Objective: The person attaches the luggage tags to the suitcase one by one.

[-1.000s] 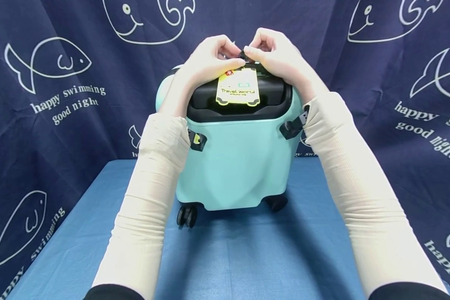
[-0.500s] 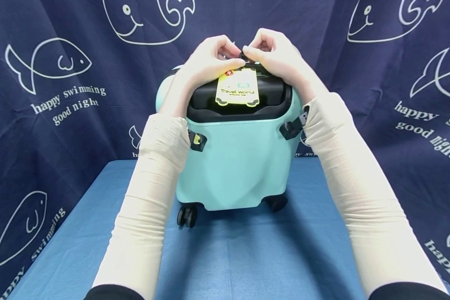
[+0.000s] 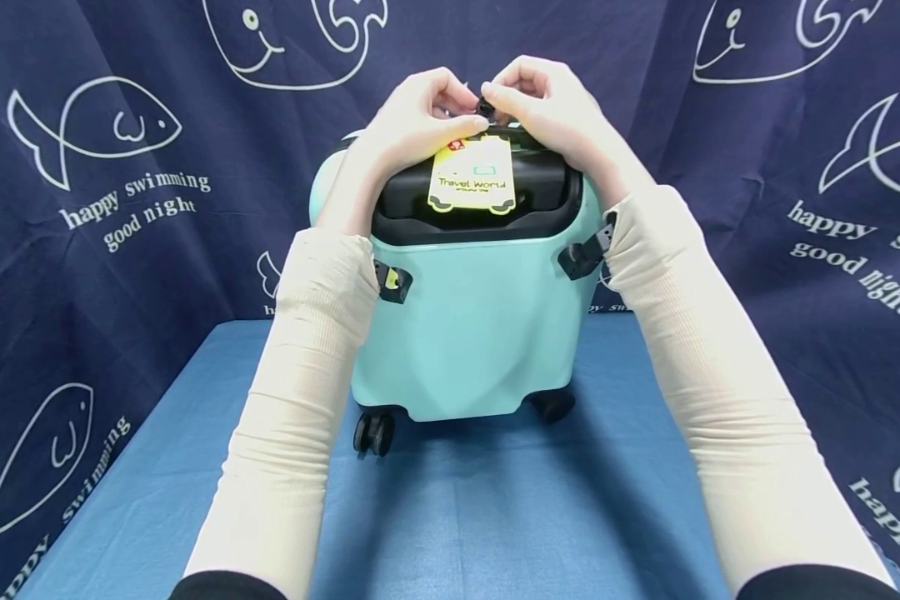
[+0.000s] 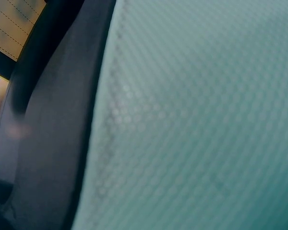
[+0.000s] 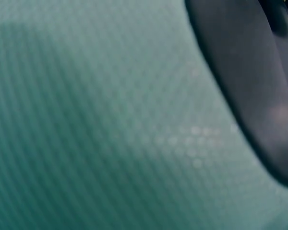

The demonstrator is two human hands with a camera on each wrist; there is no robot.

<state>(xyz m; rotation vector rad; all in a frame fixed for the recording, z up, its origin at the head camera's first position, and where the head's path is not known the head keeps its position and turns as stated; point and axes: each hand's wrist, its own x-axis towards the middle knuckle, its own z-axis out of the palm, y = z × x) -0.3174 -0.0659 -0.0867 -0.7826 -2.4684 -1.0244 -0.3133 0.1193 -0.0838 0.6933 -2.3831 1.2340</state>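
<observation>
A mint-green suitcase (image 3: pixel 472 333) stands upright on its wheels in the head view. Over its black recessed top panel hangs a yellow luggage tag (image 3: pixel 471 177) printed "Travel World". Just above the tag, a small black strap piece (image 3: pixel 485 108) shows between the fingertips of both hands. My left hand (image 3: pixel 426 117) pinches it from the left, thumb along the tag's upper edge. From the right, my right hand (image 3: pixel 551 104) pinches it with thumb and curled index finger. The other fingers are partly hidden. Both wrist views show only the suitcase's textured shell and black trim, close and blurred.
A blue cloth covers the table (image 3: pixel 450 500) under the suitcase. Behind and beside it hangs a dark blue curtain (image 3: pixel 195 275) with white fish drawings. Black wheels (image 3: pixel 375 433) show at the suitcase's base. Black wrist mounts (image 3: pixel 583 257) sit at both cuffs.
The luggage tag has shifted slightly left. My right thumb has risen a little and more of the black strap piece shows between the hands. The suitcase stands where it was.
</observation>
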